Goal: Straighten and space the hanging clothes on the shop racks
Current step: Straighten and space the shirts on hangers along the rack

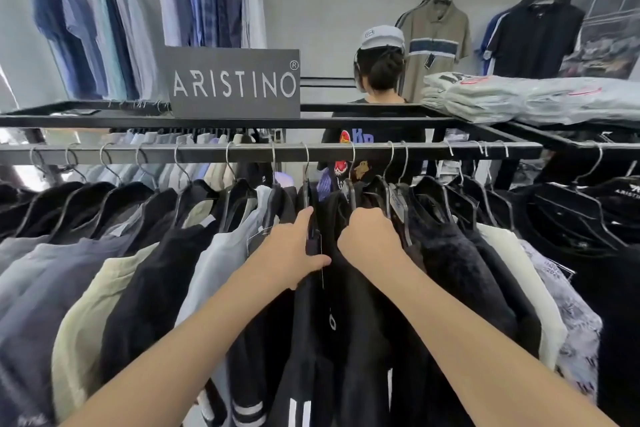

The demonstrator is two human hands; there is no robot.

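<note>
Left hand (294, 248) clamped a black shirt (313, 315) on the rail (207, 151); right hand (370, 236), fingers curled tight, held the next shirt (367, 357) along.

A clothing shop. Shirts on wire hangers crowd the near rail (270, 151), an ARISTINO brand sign (235, 82) stands above, and polo shirts (437, 45) hang on the far wall.

Head camera looks down (and forward) close over rack rail (270, 151).
</note>
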